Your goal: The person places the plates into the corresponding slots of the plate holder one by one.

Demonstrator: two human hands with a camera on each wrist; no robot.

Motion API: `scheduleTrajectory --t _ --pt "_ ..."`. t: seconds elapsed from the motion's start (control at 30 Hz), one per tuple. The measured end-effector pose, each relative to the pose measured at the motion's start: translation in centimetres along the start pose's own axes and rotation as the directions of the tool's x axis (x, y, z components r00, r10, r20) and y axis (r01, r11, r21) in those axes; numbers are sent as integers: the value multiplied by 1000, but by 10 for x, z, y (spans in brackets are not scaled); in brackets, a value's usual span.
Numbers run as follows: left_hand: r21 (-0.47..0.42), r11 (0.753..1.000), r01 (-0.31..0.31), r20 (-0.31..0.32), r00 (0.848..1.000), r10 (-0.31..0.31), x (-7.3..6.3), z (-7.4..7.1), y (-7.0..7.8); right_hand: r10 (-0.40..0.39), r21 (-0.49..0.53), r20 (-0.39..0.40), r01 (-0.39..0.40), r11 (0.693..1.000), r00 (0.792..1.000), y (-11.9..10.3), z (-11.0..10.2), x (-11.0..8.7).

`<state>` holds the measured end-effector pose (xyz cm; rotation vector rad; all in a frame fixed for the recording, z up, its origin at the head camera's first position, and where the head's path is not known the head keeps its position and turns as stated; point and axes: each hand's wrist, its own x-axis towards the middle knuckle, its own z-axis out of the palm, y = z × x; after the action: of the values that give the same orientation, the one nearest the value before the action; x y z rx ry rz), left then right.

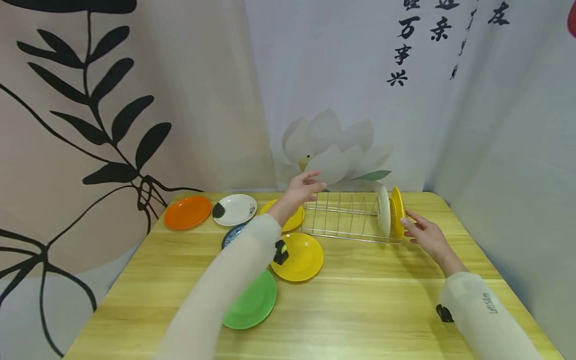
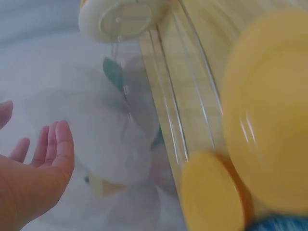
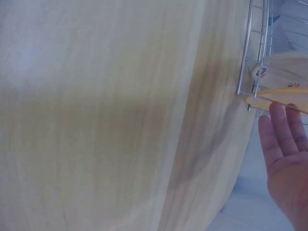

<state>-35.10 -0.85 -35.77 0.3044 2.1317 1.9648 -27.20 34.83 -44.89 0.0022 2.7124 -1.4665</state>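
The right hand (image 1: 425,235) is at the right end of the wire rack (image 1: 351,237), its fingertips against the right face of the racked yellow plate (image 1: 397,212). Its fingers are extended rather than curled around the rim — a touch, with no pinch to be seen. That plate stands upright on edge in the rack's right end; the racked white plate (image 1: 384,211) stands just to its left, also on edge.

The left hand (image 1: 299,194) hangs in the air by the rack's far left end, fingers loosely spread and slightly bent, holding nothing.

The other plates lie flat on the wooden table (image 1: 360,300), left of the rack. The orange plate (image 1: 187,212) is farthest left, with the patterned white plate (image 1: 239,208) to its right, then the far yellow plate (image 1: 294,219), partly behind the left arm. Nearer lie the blue plate (image 1: 231,235), mostly hidden by the left sleeve (image 1: 234,280), the near yellow plate (image 1: 299,257) and — nearest of all — the green plate (image 1: 252,302).

Behind the table hangs a pale cloth (image 1: 315,75) with a printed flower and dark characters; dark leaves are printed at left.
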Motion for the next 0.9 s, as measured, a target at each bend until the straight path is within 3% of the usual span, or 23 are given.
scheduleTrajectory --t 0.1,0.33,0.5,0.7,0.9 --pt "35 999 31 -24 999 -30 -18 -33 -6 -4 -3 -2 4 1000 1000 0 0 0" --pt "40 991 125 -106 987 -121 -70 -109 -38 -3 -10 -5 3 1000 1000 -3 -1 -1" --pt "48 989 140 -136 982 -132 -111 -154 -62 -1 -12 -7 0 1000 1000 -1 -1 0" --pt "59 986 153 -135 980 -144 -159 -194 -89 -10 -12 3 10 1000 1000 -1 2 1" --pt "41 975 220 -129 968 -213 -189 -212 -108 -12 -29 9 12 1000 1000 -1 2 1"
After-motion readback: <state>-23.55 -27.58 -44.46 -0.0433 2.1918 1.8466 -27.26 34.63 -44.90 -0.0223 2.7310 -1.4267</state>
